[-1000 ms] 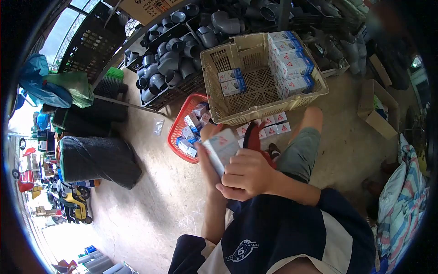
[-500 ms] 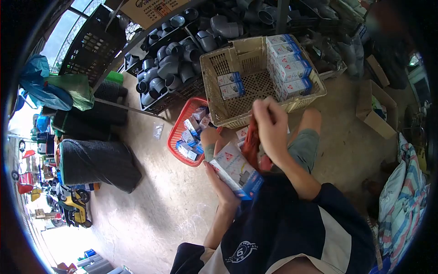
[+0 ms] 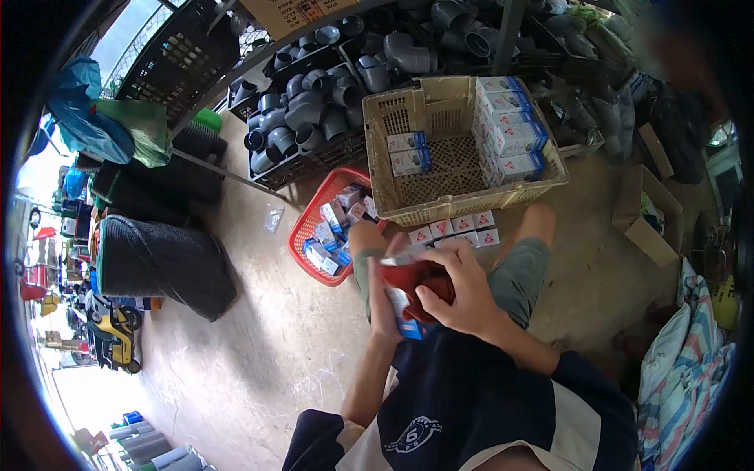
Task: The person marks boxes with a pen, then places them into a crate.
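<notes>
My left hand [image 3: 382, 304] grips a white and blue carton [image 3: 409, 328], tilted in front of my chest and partly hidden. A dark red cloth [image 3: 412, 282] is bunched in my right hand [image 3: 467, 294] and lies against the carton. Beyond my hands, several white cartons with red marks [image 3: 465, 228] stand in rows on the floor between my knees. Behind them is a beige plastic crate [image 3: 471, 206], with stacked cartons [image 3: 518, 137] along its right side and a few cartons [image 3: 409, 152] at its left.
A red basket [image 3: 297, 250] holding jumbled small cartons [image 3: 322, 255] sits by my left knee. Black crates of grey pipe elbows [image 3: 306, 110] stand behind it. Rolled black mesh [image 3: 161, 263] is at left, an opened cardboard box [image 3: 652, 212] at right, and a striped sack [image 3: 682, 353] nearer me.
My right hand has come down with the red cloth onto the carton. The carton has turned in my left hand, its printed face now mostly out of sight. The view has shifted slightly.
</notes>
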